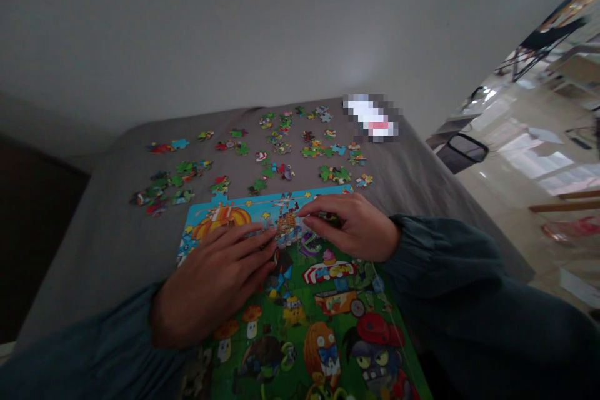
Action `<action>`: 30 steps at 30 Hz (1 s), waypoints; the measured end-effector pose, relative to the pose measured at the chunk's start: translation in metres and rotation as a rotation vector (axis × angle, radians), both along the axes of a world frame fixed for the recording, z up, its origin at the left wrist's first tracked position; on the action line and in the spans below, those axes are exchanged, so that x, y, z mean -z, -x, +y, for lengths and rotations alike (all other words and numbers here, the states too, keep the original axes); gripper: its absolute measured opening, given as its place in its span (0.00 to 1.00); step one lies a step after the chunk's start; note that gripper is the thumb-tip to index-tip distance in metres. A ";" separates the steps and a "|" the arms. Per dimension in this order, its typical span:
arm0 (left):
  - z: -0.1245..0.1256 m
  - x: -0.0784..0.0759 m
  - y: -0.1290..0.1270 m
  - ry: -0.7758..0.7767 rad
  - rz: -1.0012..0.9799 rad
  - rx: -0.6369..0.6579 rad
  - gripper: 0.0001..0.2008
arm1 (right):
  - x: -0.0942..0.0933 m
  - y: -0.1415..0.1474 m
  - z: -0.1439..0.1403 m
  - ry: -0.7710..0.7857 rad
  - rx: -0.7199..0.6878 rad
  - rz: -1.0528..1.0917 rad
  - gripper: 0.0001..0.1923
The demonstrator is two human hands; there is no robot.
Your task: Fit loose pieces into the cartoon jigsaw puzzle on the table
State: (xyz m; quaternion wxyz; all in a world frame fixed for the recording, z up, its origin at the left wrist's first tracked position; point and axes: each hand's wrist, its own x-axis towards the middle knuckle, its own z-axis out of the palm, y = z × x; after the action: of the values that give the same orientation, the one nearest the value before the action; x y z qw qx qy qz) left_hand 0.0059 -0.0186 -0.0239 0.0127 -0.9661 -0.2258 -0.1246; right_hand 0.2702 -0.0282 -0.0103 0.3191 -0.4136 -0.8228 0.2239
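You're wearing a dark teal long-sleeved top, and it's showing on both arms. The cloth is looking soft and loose, bunching into folds along your right sleeve (469, 275), which is ending in a gathered cuff at the wrist. Your left sleeve (94, 356) is showing the same teal, rumpling near its cuff. Your left hand (218, 281) and right hand (359, 225) are showing bare, with no rings, watch or gloves in sight.
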 end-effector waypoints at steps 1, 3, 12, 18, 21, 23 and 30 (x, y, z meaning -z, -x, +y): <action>0.000 0.001 -0.001 0.015 -0.003 -0.008 0.14 | 0.000 0.000 0.000 -0.004 0.006 0.001 0.10; -0.001 0.003 -0.003 0.036 -0.007 -0.014 0.15 | -0.001 -0.001 0.000 -0.016 0.022 0.003 0.10; 0.001 0.011 -0.008 0.047 -0.016 -0.024 0.17 | 0.000 -0.006 0.002 0.009 0.032 -0.068 0.13; 0.002 0.011 -0.007 0.033 -0.016 -0.017 0.16 | 0.007 -0.002 0.001 0.061 -0.054 -0.587 0.26; 0.002 0.009 -0.006 0.024 -0.008 -0.006 0.16 | 0.008 -0.001 -0.001 0.050 -0.073 -0.712 0.31; 0.002 0.007 -0.006 0.034 -0.005 0.001 0.16 | 0.007 0.000 -0.002 0.047 -0.070 -0.723 0.32; 0.000 0.005 -0.006 0.062 -0.013 -0.024 0.16 | 0.001 0.001 -0.001 0.059 -0.048 -0.735 0.28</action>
State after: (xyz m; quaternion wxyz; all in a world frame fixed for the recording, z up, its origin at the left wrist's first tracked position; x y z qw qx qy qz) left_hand 0.0117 -0.0183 -0.0285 -0.0175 -0.9623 -0.2414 -0.1237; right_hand 0.2693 -0.0287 -0.0118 -0.0153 -0.4559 -0.8852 0.0914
